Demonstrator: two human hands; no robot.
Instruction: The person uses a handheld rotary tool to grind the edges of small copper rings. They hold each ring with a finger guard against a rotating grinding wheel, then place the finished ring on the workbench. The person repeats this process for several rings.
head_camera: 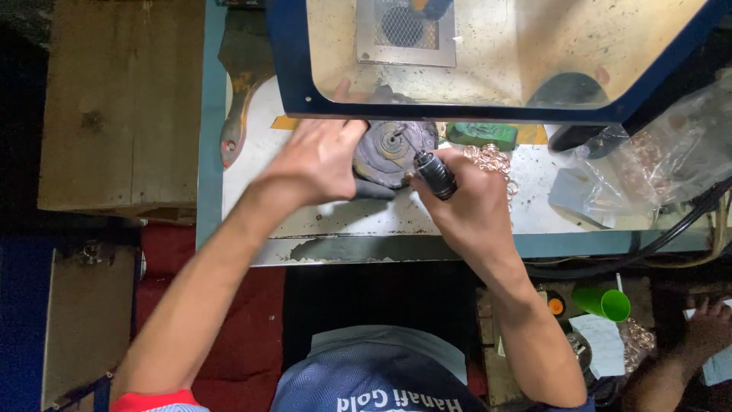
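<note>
On the worn white-topped table (320, 221), just below the blue-framed clear shield (488, 113), sits a round dark metal block (389, 152) with a small piece fixed at its centre. Left hand (316, 160) is clamped over the block's left edge, fingers curled round it, holding it steady. Right hand (465, 202) is closed on a black ribbed rotary handpiece (435, 174); its thin bit angles up-left and the tip meets the block's centre. Pile of small copper-coloured rings (492, 160) lies just right of the block, touching the right hand's knuckles. Green rectangular block (482, 134) sits under the shield's edge, above the rings. Clear plastic bag (648, 164) with more copper bits at far right. Green plastic cup (602, 303) lower right, near another person's hand (705, 328).
</note>
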